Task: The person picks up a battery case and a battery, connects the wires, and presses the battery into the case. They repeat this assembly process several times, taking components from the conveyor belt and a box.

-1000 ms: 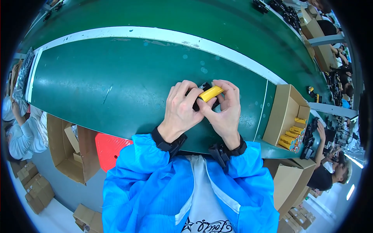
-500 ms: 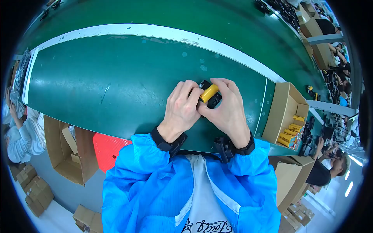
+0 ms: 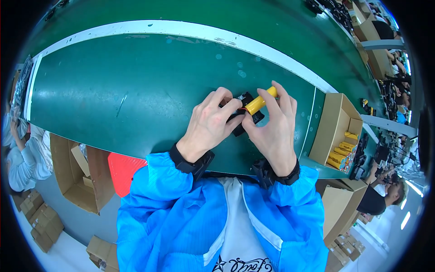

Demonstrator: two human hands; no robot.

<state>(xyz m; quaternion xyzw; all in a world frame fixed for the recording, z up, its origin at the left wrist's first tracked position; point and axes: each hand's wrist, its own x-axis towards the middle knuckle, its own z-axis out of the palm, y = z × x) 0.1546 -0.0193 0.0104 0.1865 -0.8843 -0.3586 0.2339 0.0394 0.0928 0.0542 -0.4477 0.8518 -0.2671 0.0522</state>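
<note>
A yellow cylindrical battery (image 3: 261, 102) slants up to the right over the green workbench. My right hand (image 3: 277, 131) is closed on it, fingers along its upper side and thumb near its lower end. Beneath and beside that lower end is a black plastic housing (image 3: 258, 117), partly covered by my fingers. My left hand (image 3: 206, 119) has its thumb and bent fingers closed on the housing's left side. The battery's lower end meets the housing near my left fingertips; whether it is inside or only against it, I cannot tell.
An open cardboard box (image 3: 327, 131) with several yellow batteries (image 3: 339, 157) stands on the bench at right. A white strip (image 3: 181, 28) borders its far side. At lower left are a red panel (image 3: 123, 174) and a cardboard box (image 3: 102, 181). People sit at both sides.
The battery's outer end has swung up and to the right, away from the housing. My right hand has shifted right with its fingers stretched further along it. My left hand still grips the housing.
</note>
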